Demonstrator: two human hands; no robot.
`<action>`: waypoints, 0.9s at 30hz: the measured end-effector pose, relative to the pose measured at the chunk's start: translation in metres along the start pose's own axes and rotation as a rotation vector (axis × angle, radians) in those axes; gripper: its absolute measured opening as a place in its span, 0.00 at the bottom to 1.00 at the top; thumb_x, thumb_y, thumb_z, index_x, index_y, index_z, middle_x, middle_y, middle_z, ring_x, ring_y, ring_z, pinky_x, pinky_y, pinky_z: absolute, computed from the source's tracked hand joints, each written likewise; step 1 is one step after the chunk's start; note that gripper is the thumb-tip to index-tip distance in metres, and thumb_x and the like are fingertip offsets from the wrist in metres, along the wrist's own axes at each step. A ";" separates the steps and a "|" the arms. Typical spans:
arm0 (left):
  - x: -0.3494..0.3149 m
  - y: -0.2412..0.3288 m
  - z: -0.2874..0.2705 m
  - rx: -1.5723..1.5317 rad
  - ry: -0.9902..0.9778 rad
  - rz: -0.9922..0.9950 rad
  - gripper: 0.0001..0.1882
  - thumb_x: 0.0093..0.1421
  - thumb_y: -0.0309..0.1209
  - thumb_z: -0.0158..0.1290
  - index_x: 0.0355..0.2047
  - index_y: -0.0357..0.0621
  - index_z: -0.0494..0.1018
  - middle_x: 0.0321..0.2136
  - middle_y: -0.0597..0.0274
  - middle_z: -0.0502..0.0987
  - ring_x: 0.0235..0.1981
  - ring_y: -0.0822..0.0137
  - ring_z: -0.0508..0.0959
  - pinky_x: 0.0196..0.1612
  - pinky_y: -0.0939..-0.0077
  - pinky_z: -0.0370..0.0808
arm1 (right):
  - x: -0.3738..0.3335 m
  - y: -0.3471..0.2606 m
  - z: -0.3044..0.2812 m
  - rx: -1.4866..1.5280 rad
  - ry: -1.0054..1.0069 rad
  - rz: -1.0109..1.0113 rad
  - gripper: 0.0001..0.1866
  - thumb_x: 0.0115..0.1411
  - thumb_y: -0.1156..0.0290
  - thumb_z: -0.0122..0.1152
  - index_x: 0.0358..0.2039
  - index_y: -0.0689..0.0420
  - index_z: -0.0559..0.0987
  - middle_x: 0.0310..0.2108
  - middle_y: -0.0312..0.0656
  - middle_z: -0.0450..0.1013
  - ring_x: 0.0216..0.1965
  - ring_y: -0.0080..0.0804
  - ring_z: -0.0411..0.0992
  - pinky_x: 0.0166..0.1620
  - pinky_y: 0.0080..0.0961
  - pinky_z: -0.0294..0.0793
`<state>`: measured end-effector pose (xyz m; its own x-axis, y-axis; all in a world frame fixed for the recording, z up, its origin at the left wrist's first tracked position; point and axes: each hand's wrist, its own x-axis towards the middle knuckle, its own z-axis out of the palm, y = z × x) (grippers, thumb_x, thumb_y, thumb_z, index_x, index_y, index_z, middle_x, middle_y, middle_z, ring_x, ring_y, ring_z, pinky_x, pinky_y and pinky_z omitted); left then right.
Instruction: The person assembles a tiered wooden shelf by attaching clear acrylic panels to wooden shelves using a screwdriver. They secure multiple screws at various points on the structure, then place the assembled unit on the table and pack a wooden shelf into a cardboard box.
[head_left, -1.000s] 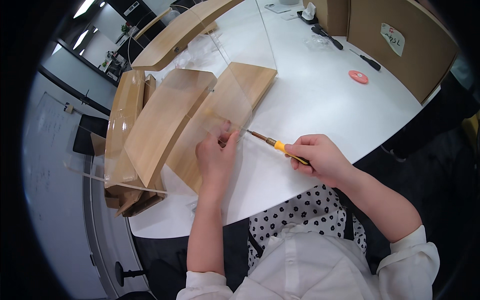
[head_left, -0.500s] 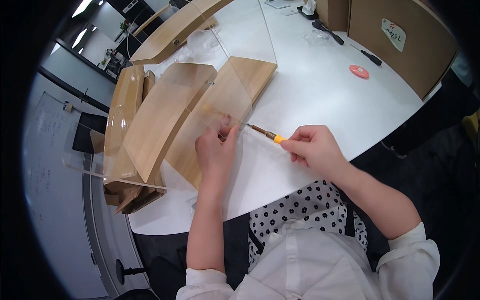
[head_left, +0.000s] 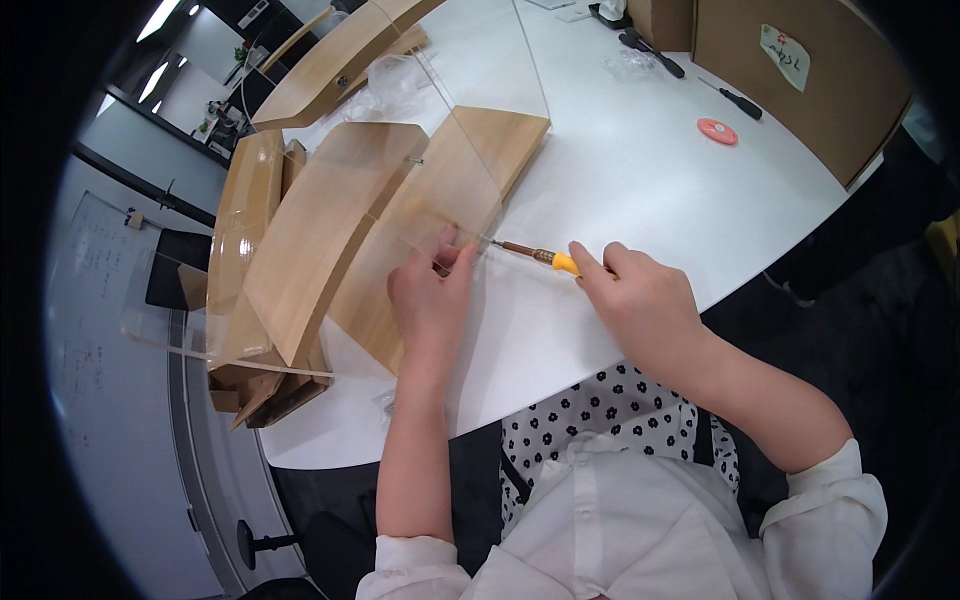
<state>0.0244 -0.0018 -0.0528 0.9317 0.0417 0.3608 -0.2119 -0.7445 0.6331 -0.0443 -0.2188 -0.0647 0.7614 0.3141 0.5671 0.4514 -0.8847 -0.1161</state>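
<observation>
My right hand (head_left: 645, 305) is closed round the yellow handle of a screwdriver (head_left: 530, 252), its forefinger stretched along the grip. The shaft points left, its tip beside the fingertips of my left hand (head_left: 432, 290). Those left fingers are pinched together at the edge of a clear plastic panel (head_left: 440, 72); whatever small thing lies between them is hidden. Through the panel show a curved wooden board (head_left: 330, 200) and a flat wooden board (head_left: 490, 150).
Another curved wooden piece (head_left: 345, 60) lies at the far left near crumpled plastic wrap (head_left: 395, 85). A taped cardboard package (head_left: 245, 200) runs along the left edge. Far right are a dark screwdriver (head_left: 738, 104), a pink disc (head_left: 717, 132) and a large cardboard box (head_left: 800, 110).
My right hand has shifted slightly right and rolled over, its back now turned up and the fingers regripped on the handle. The left hand stays nearly still.
</observation>
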 end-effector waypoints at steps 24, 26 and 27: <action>0.003 -0.011 0.002 0.037 0.027 0.065 0.10 0.54 0.29 0.64 0.23 0.37 0.74 0.29 0.54 0.84 0.21 0.60 0.81 0.30 0.70 0.76 | -0.001 -0.008 0.011 0.318 0.016 0.050 0.07 0.59 0.75 0.63 0.30 0.63 0.73 0.23 0.43 0.70 0.21 0.28 0.70 0.21 0.25 0.69; 0.003 -0.014 0.004 0.025 0.041 0.089 0.10 0.55 0.29 0.64 0.23 0.38 0.74 0.29 0.55 0.84 0.21 0.60 0.81 0.30 0.70 0.76 | 0.000 -0.008 0.014 0.474 0.022 0.142 0.07 0.59 0.75 0.63 0.30 0.62 0.74 0.24 0.42 0.70 0.21 0.26 0.70 0.22 0.24 0.68; 0.003 -0.013 0.004 0.028 0.032 0.082 0.10 0.55 0.29 0.64 0.23 0.38 0.75 0.28 0.55 0.84 0.21 0.60 0.81 0.30 0.70 0.76 | 0.001 -0.007 0.014 0.551 0.025 0.189 0.07 0.59 0.75 0.64 0.30 0.62 0.74 0.24 0.41 0.70 0.21 0.25 0.69 0.22 0.23 0.68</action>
<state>0.0313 0.0055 -0.0632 0.9014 0.0009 0.4329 -0.2783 -0.7648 0.5811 -0.0405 -0.2072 -0.0747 0.8440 0.1539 0.5138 0.4895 -0.6127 -0.6205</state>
